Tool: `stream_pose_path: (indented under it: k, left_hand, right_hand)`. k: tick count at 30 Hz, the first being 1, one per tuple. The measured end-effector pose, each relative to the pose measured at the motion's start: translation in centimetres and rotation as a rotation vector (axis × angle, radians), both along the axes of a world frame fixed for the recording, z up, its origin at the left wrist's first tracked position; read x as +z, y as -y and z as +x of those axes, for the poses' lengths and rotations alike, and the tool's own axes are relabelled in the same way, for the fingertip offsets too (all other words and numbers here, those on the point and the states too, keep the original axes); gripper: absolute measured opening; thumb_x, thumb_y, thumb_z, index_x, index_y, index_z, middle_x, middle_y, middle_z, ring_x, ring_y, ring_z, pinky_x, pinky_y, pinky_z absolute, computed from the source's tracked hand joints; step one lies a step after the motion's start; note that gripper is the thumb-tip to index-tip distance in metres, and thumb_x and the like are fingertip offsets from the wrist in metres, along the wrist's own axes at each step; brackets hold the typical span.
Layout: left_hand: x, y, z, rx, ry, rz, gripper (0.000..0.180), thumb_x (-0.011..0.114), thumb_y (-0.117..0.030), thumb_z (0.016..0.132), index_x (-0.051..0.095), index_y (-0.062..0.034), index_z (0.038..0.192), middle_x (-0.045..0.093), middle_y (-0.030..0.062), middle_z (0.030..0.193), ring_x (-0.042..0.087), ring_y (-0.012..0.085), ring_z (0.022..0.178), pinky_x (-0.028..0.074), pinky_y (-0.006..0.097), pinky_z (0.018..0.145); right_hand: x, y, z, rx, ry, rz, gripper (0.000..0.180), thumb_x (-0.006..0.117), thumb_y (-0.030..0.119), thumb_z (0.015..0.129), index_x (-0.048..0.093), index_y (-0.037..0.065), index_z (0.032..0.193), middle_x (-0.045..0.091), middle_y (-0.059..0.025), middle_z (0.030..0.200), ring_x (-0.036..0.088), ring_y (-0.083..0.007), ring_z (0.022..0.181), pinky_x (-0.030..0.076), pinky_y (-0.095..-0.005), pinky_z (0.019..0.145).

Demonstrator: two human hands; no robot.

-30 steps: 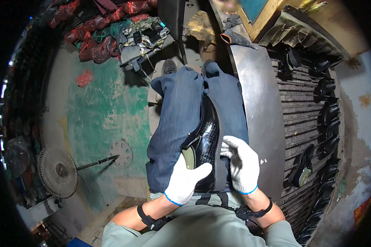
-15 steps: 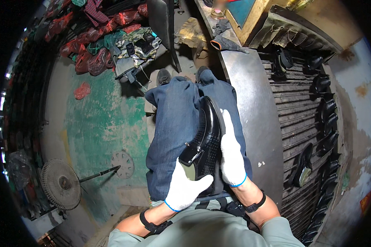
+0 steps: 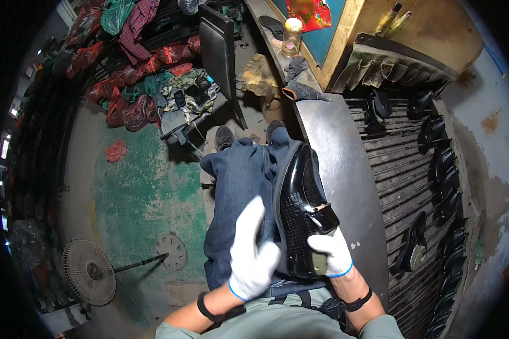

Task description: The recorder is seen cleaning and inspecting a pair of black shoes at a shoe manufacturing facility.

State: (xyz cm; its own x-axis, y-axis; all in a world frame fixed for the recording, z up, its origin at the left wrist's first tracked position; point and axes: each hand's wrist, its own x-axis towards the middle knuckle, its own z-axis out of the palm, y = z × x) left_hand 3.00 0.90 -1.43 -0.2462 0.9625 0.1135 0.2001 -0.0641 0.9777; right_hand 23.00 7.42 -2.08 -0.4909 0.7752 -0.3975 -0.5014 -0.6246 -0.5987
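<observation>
Black leather, glossy: got a pointed, perforated, buckled shoe (image 3: 297, 195) over R thigh of dark-blue denim trousers (image 3: 229, 186), toe-first away. Could slip or scuff, prob. from heel-end-only support on slick leather. Clasping that heel w/ white knit-gloved R hand (image 3: 337, 252), thumb visible; got white knit-gloved L hand (image 3: 253, 251) spread wide, grasping nothing, just beside sole; can't tell re: contact. Beyond to R, spotting smooth silver metal bench (image 3: 348, 164), then dark slatted rack (image 3: 398, 169).
</observation>
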Motion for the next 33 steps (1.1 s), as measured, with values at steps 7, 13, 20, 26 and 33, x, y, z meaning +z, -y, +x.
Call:
stream_pose_path:
  k: [7,13,20,26,33]
  left_hand:
    - [-3.5,-8.8,-1.4,-0.109,0.53,0.056,0.088,0.02,-0.067,0.118,0.032,0.0008,0.174,0.032,0.0151,0.183,0.027,0.0302,0.169,0.015,0.045,0.139]
    - [-5.1,-10.3,-2.6,-0.229,0.294,0.09,0.059,0.03,-0.038,0.123,0.065,-0.0001,0.15,0.051,0.0179,0.169,0.041,0.0287,0.161,0.024,0.043,0.135]
    - [-3.8,-7.4,0.5,0.001,0.155,0.11,0.047,0.048,-0.025,0.117,0.061,0.0005,0.154,0.047,0.0186,0.172,0.041,0.0302,0.161,0.028,0.041,0.134]
    - [-4.0,-6.9,2.9,0.242,1.161,-0.391,0.058,0.069,-0.031,0.112,0.056,0.0014,0.158,0.062,0.0194,0.157,0.062,0.0293,0.141,0.049,0.043,0.122]
    - [-1.2,-7.7,2.3,-0.002,1.586,-0.497,0.058,0.055,-0.047,0.116,0.062,-0.0035,0.154,0.07,0.0176,0.149,0.068,0.0336,0.135,0.053,0.049,0.121]
  right_hand:
    - [-0.9,2.3,0.8,0.088,-0.221,-0.306,0.085,0.072,0.028,0.086,0.05,-0.006,0.161,0.067,-0.0338,0.143,0.073,-0.0509,0.12,0.057,-0.0678,0.111]
    - [-1.6,2.1,0.6,0.243,-0.491,-0.471,0.076,0.062,0.024,0.09,0.052,-0.011,0.156,0.07,-0.0336,0.139,0.076,-0.0482,0.116,0.061,-0.0545,0.11]
    - [-0.9,-0.6,0.8,0.185,-0.263,-0.534,0.056,0.063,0.016,0.095,0.063,-0.012,0.144,0.079,-0.0268,0.123,0.082,-0.0337,0.101,0.069,-0.0422,0.092]
    - [0.9,-4.5,-0.3,0.166,0.018,-0.463,0.025,0.073,0.021,0.107,0.076,0.004,0.125,0.082,-0.0093,0.108,0.08,-0.0194,0.091,0.066,-0.032,0.083]
    - [3.1,-4.4,-0.8,0.078,0.103,0.128,0.1,0.077,0.02,0.104,0.013,0.0,0.178,0.049,-0.0148,0.167,0.063,-0.0178,0.133,0.055,-0.0297,0.107]
